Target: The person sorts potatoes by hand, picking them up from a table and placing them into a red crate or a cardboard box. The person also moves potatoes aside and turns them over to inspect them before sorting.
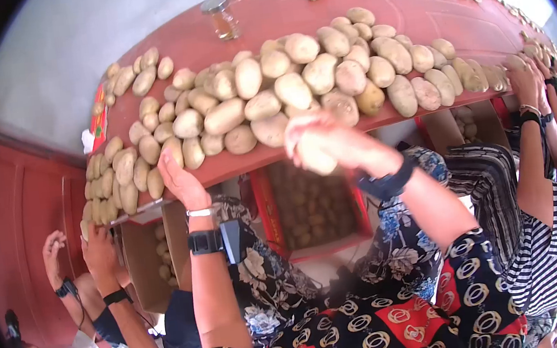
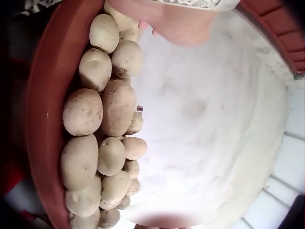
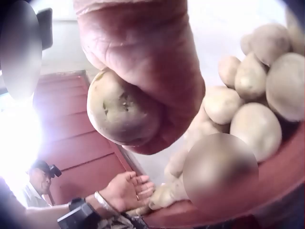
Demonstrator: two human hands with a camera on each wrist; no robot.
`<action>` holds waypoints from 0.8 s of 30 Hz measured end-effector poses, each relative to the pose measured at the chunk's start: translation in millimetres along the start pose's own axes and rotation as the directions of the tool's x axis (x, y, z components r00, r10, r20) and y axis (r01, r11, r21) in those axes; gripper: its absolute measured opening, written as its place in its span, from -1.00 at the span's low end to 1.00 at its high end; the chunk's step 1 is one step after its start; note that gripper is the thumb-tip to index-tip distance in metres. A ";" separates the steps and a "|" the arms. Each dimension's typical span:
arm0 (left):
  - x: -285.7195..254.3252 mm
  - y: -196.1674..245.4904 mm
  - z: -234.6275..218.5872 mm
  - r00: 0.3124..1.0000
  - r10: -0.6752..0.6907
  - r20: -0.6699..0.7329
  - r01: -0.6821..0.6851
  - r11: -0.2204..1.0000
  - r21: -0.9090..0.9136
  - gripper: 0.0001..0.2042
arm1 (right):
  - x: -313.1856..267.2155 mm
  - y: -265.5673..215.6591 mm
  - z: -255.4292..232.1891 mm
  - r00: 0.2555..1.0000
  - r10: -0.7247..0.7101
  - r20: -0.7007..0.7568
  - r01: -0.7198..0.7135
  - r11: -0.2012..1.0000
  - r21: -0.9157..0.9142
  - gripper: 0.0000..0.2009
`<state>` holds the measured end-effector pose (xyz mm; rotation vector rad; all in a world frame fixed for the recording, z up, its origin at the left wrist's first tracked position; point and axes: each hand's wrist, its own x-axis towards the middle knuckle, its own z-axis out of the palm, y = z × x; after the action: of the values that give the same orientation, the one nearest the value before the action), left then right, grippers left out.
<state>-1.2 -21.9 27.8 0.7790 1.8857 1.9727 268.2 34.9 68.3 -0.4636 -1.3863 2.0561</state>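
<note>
Many potatoes (image 1: 225, 116) lie heaped along the edge of a red table (image 1: 261, 18). Above the front edge, my right hand (image 1: 340, 143) grips a potato (image 1: 315, 156); in the right wrist view my fingers curl round this potato (image 3: 121, 109), which has small dark marks. My left hand (image 1: 184, 181) is at the table edge beside the heap, fingers extended and palm turned inward. The left wrist view shows part of that hand (image 2: 176, 21) next to potatoes (image 2: 119, 107); its fingers are mostly out of frame there.
Below the edge stands a red-rimmed box (image 1: 265, 210) of potatoes, with cardboard boxes (image 1: 148, 264) to either side. A glass jar (image 1: 221, 17) stands farther back on the table. Other people's hands (image 1: 100, 253) are at the left and right (image 1: 524, 80).
</note>
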 end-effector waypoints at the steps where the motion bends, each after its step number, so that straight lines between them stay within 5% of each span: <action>1: 3.7 -5.4 1.8 0.996 0.082 0.033 -0.084 0.993 0.080 -0.56 | -0.5 14.0 -4.2 0.991 0.134 -0.010 -0.134 0.989 -0.058 -0.84; 3: 15.9 -20.9 2.7 0.990 0.137 0.033 -0.141 0.982 0.129 -0.56 | -1.6 19.8 6.6 0.954 0.294 -0.055 -0.285 0.841 -0.459 -0.73; 5: 28.1 -29.3 3.6 0.978 0.206 0.027 -0.207 0.957 0.205 -0.54 | -0.8 34.2 7.1 0.913 0.408 0.023 -0.387 0.882 -0.269 -0.75; 7: 46.9 -36.2 1.2 0.975 0.213 0.068 -0.224 0.946 0.235 -0.55 | 1.5 41.5 5.1 0.927 0.374 0.034 -0.339 0.871 -0.355 -0.76; 9: 55.4 -34.2 4.2 0.950 0.289 0.114 -0.296 0.730 0.616 -0.56 | 5.9 43.3 4.6 0.939 0.345 0.015 -0.309 0.859 -0.408 -0.73; 11: 54.8 -36.9 10.1 0.956 0.270 0.119 -0.275 0.671 0.689 -0.56 | 6.6 43.1 3.6 0.994 0.109 0.026 -0.069 0.778 -0.624 -0.69; 13: 47.6 -35.0 15.9 0.958 0.242 0.152 -0.249 0.447 0.859 -0.53 | 6.2 44.5 1.2 0.988 0.152 0.032 -0.095 0.754 -0.650 -0.65; 17: 36.0 -32.8 25.5 0.969 0.224 0.101 -0.169 0.311 0.935 -0.54 | 6.6 43.7 1.5 0.995 0.097 0.010 -0.053 0.625 -0.779 -0.68; 19: 41.5 -54.9 20.4 0.944 0.305 0.129 -0.225 0.303 0.926 -0.56 | 6.4 26.0 1.8 0.994 0.070 0.078 0.001 0.739 -0.674 -0.71; 20: 47.3 -65.9 17.4 0.906 0.394 0.157 -0.281 0.282 0.917 -0.57 | 4.4 10.2 2.5 0.985 0.164 0.052 -0.105 0.810 -0.577 -0.76; 22: 39.7 -62.7 24.6 0.903 0.416 0.104 -0.235 0.277 0.932 -0.59 | 1.5 -9.9 -8.7 0.946 -0.321 0.036 0.273 0.735 -0.621 -0.92; 23: 33.1 -60.9 27.4 0.898 0.437 0.057 -0.190 0.269 0.944 -0.61 | 0.8 -14.8 -15.1 0.878 -0.454 -0.149 0.297 0.763 -0.575 -0.93; 24: 27.0 -51.0 30.1 0.924 0.379 0.051 -0.159 0.258 0.953 -0.65 | 3.7 -21.8 -37.2 0.773 -0.615 -0.154 0.404 0.665 -0.628 -0.96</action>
<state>-13.3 22.7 -18.0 1.2836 3.2559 0.7656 293.7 69.4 74.1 -0.5630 -1.6462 1.0057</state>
